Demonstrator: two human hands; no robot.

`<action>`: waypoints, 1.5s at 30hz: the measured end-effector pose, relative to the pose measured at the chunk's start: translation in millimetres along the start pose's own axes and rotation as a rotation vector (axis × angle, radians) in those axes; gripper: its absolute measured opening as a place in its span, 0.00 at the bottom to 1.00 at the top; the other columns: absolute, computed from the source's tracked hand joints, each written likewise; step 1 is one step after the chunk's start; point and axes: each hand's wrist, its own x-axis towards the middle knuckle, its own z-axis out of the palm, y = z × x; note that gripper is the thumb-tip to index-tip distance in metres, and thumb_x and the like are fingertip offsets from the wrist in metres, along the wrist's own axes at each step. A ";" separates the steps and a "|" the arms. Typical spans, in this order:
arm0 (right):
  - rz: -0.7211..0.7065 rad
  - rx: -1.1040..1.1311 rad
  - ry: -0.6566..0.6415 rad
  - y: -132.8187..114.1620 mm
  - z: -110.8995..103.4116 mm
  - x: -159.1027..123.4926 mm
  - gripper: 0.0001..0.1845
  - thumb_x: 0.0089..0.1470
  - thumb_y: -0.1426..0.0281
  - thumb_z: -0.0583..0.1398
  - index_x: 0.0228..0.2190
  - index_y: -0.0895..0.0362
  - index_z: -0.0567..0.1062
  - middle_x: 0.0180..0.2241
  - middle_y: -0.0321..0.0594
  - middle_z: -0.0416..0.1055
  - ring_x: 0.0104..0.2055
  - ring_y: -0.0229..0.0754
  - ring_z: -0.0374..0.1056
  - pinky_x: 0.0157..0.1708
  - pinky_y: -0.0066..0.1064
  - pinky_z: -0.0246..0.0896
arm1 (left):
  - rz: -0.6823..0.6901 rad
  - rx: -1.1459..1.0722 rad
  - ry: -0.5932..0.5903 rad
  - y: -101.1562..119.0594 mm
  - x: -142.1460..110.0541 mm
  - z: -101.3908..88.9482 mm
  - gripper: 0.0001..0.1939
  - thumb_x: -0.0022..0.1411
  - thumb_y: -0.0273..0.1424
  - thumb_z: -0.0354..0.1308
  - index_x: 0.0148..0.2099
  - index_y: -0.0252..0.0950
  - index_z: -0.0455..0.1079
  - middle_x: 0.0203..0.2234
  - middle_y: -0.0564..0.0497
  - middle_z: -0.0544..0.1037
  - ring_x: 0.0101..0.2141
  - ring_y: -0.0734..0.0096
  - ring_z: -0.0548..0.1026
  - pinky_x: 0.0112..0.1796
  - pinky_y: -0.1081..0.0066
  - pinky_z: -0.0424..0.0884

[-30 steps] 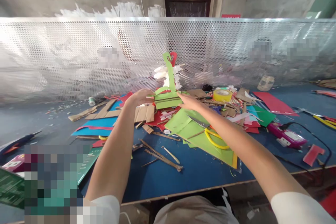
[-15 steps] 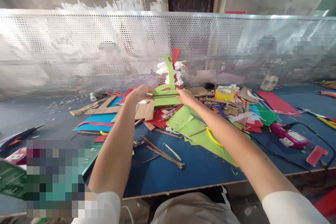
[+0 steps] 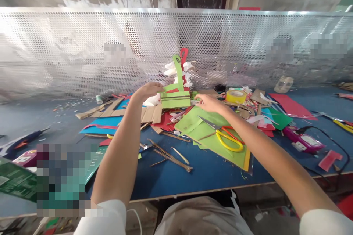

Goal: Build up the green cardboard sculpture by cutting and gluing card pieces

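Note:
A green paper box-like piece [image 3: 175, 100] with thin brown sticks across its front stands near the back of the table. Behind it rise a green curled strip [image 3: 179, 75] and a red curled strip [image 3: 184, 55], with white crumpled tufts [image 3: 187, 80] around them. My left hand [image 3: 150, 90] is at the box's upper left corner, fingers stretched out; whether they touch it I cannot tell. To the right of the box, apart from it, my right hand [image 3: 209, 102] hovers over paper scraps with its fingers loosely apart. Scissors with yellow and orange handles [image 3: 229, 142] lie on a green sheet [image 3: 202, 132].
A perforated metal screen [image 3: 110, 58] runs along the back. Twigs [image 3: 172, 159] lie in front, cardboard strips [image 3: 151, 115] at left. Yellow tape [image 3: 236, 96], a purple corded device [image 3: 302, 140] and a glue gun [image 3: 23, 142] are on the blue table [image 3: 154, 185].
My right hand has let go of the green box's right end and moved right, away from it. My left hand has risen slightly at the left end. The scissors are more exposed.

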 end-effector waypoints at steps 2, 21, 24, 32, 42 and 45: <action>0.021 0.008 -0.135 4.5 -13.5 -26.4 0.23 0.67 0.64 0.61 0.60 0.55 0.75 0.41 0.45 0.82 0.40 0.46 0.77 0.40 0.31 0.64 | 0.094 0.073 -0.067 14.0 -8.6 8.7 0.05 0.54 0.33 0.70 0.31 0.40 0.77 0.29 0.51 0.77 0.38 0.62 0.77 0.40 0.70 0.72; 0.190 -0.254 -0.579 4.5 -32.3 -107.5 0.25 0.53 0.60 0.69 0.52 0.49 0.76 0.18 0.31 0.69 0.19 0.44 0.68 0.24 0.33 0.53 | 0.266 -0.130 0.059 -38.1 -62.7 106.8 0.12 0.59 0.39 0.68 0.34 0.38 0.72 0.30 0.51 0.78 0.31 0.68 0.77 0.36 0.70 0.75; 0.194 -0.250 -0.609 5.9 -28.0 -105.8 0.28 0.52 0.60 0.68 0.54 0.50 0.74 0.18 0.31 0.70 0.20 0.47 0.70 0.24 0.33 0.54 | 0.276 -0.096 0.071 -43.2 -60.6 109.1 0.11 0.58 0.39 0.67 0.34 0.38 0.72 0.29 0.50 0.79 0.32 0.67 0.76 0.36 0.70 0.73; 0.185 -0.143 -0.424 23.3 -45.6 -106.6 0.21 0.52 0.64 0.66 0.49 0.51 0.73 0.35 0.41 0.79 0.29 0.45 0.73 0.27 0.33 0.57 | 0.191 -0.230 0.062 -35.9 -68.4 122.8 0.16 0.55 0.43 0.71 0.33 0.38 0.71 0.29 0.50 0.78 0.34 0.65 0.77 0.36 0.69 0.73; -0.106 0.269 -0.416 29.0 -33.7 -99.1 0.23 0.64 0.55 0.59 0.53 0.54 0.62 0.36 0.38 0.70 0.34 0.43 0.65 0.36 0.35 0.63 | 0.209 -0.489 0.170 -18.2 -77.7 137.2 0.22 0.52 0.48 0.73 0.37 0.37 0.72 0.32 0.51 0.80 0.32 0.72 0.77 0.33 0.74 0.72; -0.202 0.217 -0.318 26.4 -24.9 -96.2 0.24 0.66 0.51 0.55 0.51 0.56 0.62 0.32 0.36 0.64 0.31 0.41 0.57 0.33 0.36 0.58 | 0.220 -0.510 0.191 -13.5 -79.6 142.4 0.22 0.51 0.47 0.73 0.36 0.36 0.73 0.30 0.52 0.79 0.31 0.73 0.76 0.31 0.75 0.71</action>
